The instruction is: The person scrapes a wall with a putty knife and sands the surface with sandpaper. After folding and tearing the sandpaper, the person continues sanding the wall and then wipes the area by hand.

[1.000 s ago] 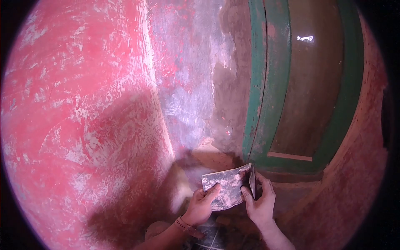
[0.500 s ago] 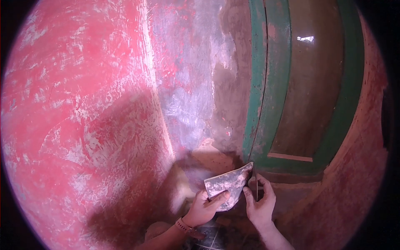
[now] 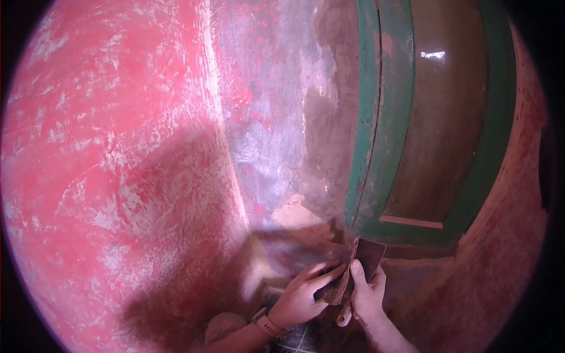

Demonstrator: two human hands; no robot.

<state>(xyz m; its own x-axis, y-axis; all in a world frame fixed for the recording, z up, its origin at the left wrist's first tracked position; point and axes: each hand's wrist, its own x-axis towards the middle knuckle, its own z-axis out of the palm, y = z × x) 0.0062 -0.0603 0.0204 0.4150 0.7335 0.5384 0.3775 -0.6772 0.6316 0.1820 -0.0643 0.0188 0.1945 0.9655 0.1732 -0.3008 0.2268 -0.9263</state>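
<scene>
Both hands meet low in the view, in front of the spot where the walls run down to the foot of a door. Between them is a sheet of sandpaper (image 3: 369,256), held in the air and resting on nothing. It is bent or folded so that its dark brown face shows, and its upper corner stands up just in front of the bottom of the green door frame (image 3: 393,117).

The left hand (image 3: 306,294) comes in from the lower left with a wristband (image 3: 265,322) on its wrist. Its fingers are stretched forward and closed onto the left part of the sheet, though motion blur hides exactly how they lie. The right hand (image 3: 368,297) grips the sheet from the right side, its thumb pressed up against the brown face and the other fingers wrapped behind. The two hands are just beside each other, almost touching at the sheet.

To the left curves a red wall (image 3: 118,147), its paint scuffed and scratched through to pale streaks. Next to it, a grey scraped patch (image 3: 271,117) runs down the adjoining wall to the door frame. Inside the frame sits a glossy brown door panel (image 3: 447,117) that catches a small bright reflection near its top.
</scene>
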